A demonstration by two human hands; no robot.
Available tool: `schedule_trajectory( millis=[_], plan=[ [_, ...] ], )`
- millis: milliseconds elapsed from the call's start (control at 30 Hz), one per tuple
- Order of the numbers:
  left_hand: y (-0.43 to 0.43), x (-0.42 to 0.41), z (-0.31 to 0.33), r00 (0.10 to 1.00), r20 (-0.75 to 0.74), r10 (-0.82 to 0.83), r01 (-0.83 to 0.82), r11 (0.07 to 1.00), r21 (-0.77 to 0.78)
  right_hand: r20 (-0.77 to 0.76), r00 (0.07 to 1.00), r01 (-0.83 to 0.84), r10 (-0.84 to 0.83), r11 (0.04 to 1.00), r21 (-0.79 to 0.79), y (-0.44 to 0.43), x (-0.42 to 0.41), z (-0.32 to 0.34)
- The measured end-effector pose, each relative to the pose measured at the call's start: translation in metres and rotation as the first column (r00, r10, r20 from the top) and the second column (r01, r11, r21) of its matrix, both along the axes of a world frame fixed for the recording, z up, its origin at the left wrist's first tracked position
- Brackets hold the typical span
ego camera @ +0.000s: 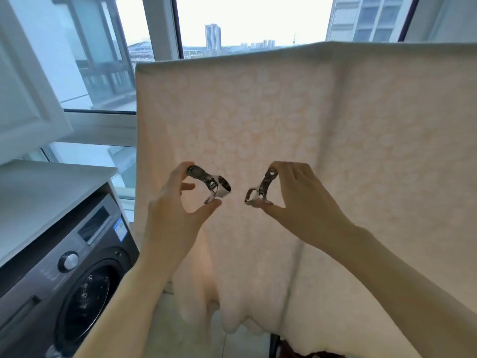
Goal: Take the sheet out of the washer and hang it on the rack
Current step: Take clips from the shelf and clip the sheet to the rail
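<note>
Pale patterned sheet point(296, 120) hangs draped over rack, top edge against window point(247, 21). Left hand point(173, 202) pinches metal clip point(210, 186); right hand point(299, 200) pinches second metal clip point(262, 191), both before sheet. Grey washer point(69, 267) at lower left, door shut.

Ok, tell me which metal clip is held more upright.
The right clip, in the right hand: its handle points steeply up. The left clip, in the left hand, lies flatter, slanting down toward the middle.
</note>
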State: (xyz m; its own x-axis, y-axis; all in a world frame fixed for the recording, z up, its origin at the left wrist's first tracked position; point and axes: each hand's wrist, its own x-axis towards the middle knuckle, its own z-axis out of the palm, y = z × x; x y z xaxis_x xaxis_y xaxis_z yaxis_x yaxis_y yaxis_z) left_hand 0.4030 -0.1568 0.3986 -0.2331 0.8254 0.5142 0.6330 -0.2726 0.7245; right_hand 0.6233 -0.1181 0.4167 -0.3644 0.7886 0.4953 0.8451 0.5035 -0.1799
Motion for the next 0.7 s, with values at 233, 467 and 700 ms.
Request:
schedule_trajectory(
  millis=[233,467,700],
  plan=[
    [0.031,-0.015,0.058,0.996,-0.089,0.006,0.007,0.989,0.146,0.158,0.987,-0.033,-0.009,0.965,0.262,0.050,-0.010,0.077],
    [0.045,-0.030,0.101,0.989,-0.145,-0.003,0.036,0.973,0.226,0.276,0.960,-0.073,-0.041,0.917,0.392,0.083,-0.034,0.129],
    [0.054,-0.042,0.134,0.976,-0.214,0.043,0.031,0.944,0.330,0.232,0.961,0.055,-0.153,0.924,0.379,0.099,-0.044,0.137]
  ],
)
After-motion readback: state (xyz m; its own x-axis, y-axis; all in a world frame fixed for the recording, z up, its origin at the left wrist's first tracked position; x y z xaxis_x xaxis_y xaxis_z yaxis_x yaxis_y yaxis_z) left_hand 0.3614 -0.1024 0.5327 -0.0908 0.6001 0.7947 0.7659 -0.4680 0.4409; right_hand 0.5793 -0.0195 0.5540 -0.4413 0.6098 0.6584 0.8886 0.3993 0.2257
